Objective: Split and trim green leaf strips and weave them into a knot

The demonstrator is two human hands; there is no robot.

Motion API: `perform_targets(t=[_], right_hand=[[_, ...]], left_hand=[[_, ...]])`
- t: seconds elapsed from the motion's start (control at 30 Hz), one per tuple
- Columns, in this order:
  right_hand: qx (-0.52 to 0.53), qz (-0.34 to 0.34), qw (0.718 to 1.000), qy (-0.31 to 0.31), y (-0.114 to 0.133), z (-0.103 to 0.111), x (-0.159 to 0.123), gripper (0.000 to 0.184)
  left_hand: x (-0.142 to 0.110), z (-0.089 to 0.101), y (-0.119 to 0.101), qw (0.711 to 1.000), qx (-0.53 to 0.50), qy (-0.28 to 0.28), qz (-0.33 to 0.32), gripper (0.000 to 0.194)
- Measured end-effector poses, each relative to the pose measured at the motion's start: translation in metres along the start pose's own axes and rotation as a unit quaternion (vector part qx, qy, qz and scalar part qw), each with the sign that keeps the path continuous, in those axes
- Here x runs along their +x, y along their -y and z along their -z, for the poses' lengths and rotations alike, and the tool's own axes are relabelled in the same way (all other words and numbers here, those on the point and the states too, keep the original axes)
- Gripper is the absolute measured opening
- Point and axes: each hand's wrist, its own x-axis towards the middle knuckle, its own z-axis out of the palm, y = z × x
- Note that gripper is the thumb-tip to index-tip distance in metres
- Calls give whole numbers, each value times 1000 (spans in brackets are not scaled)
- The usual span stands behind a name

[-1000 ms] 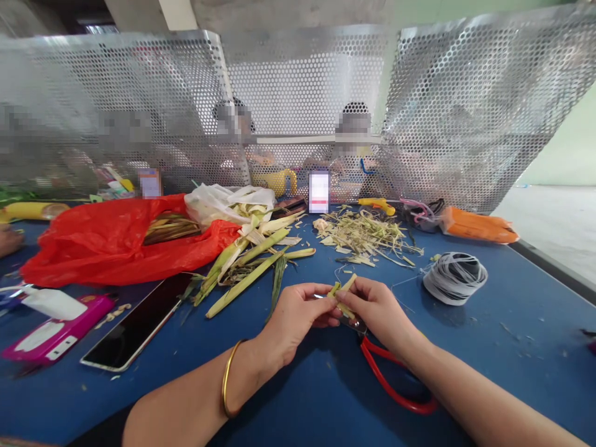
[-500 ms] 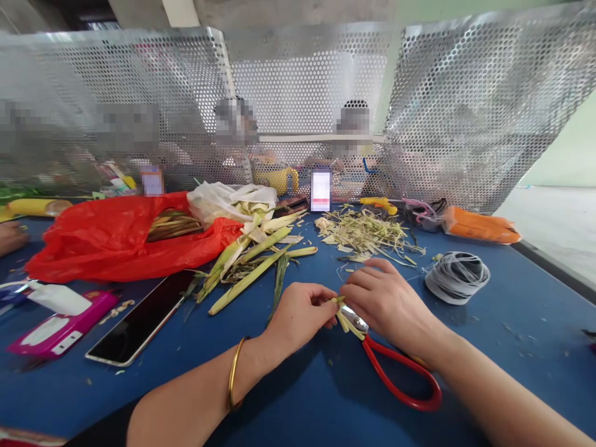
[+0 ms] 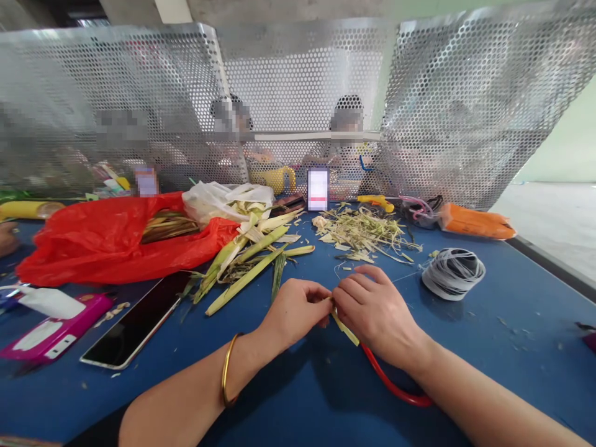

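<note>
Pale husk strip (image 3: 345, 329) sits between the two hands, just above the surface (image 3: 512, 335), its free end slanting toward the wearer. The left hand (image 3: 295, 310) pinches its upper end between thumb and forefinger. The right hand (image 3: 379, 310) curls over the same spot, but its fingertips are hidden, so I cannot tell whether those fingers grasp or only touch. For good handling, keep the left pinch light and close to the working point, since the thin fibre probably splits or creases easily, and keep the tail clear of the red handle (image 3: 393, 388) below the right hand.

On the blue surface, a heap of shreds (image 3: 365, 230) lies beyond the hands, a thread spool (image 3: 452, 273) to the right, loose husks (image 3: 246, 279) and a red bag (image 3: 93, 236) to the left. Behind stands a perforated metal screen (image 3: 298, 81), people partly visible through it; a pale green wall (image 3: 565, 133) rises at far right.
</note>
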Motion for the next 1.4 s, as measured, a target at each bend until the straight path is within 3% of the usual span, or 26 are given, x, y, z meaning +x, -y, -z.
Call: perform_targets(t=[0.2,0.33,0.6,0.73,0.83,0.93,1.03,1.17,1.3,1.4], right_hand=[[41,-38,998,38,-4,1,0,16],[19,-24,998,57,-3,3,0,15],[19,-33,999,-33,5,-2,-3,25],[42,-28,997,-53,2,-9,-4,26],[63,-3,997,-50,-1,-10,-4,27],[74,-14,996,-55,-7,-7,-3,26],[67,-49,994,-77,-14,-1,-1,21],[109,-76,989,-61,-19,6,0,22],[238,-170,955,-45,-21,7,-1,18],[376,-264,888,3,-25,5,0,15]], left_hand=[[1,-4,8,999,26,-19,9,20],[0,-7,7,998,48,-33,13,18],[2,-1,1,999,-37,8,23,16],[2,-1,3,997,-65,34,38,14],[1,-2,3,997,-51,49,14,20],[1,-1,1,996,-79,28,14,22],[3,2,-2,986,-153,9,60,19],[4,5,-5,976,-200,8,87,21],[3,7,-6,968,-236,7,87,22],[3,8,-6,959,-270,7,88,22]])
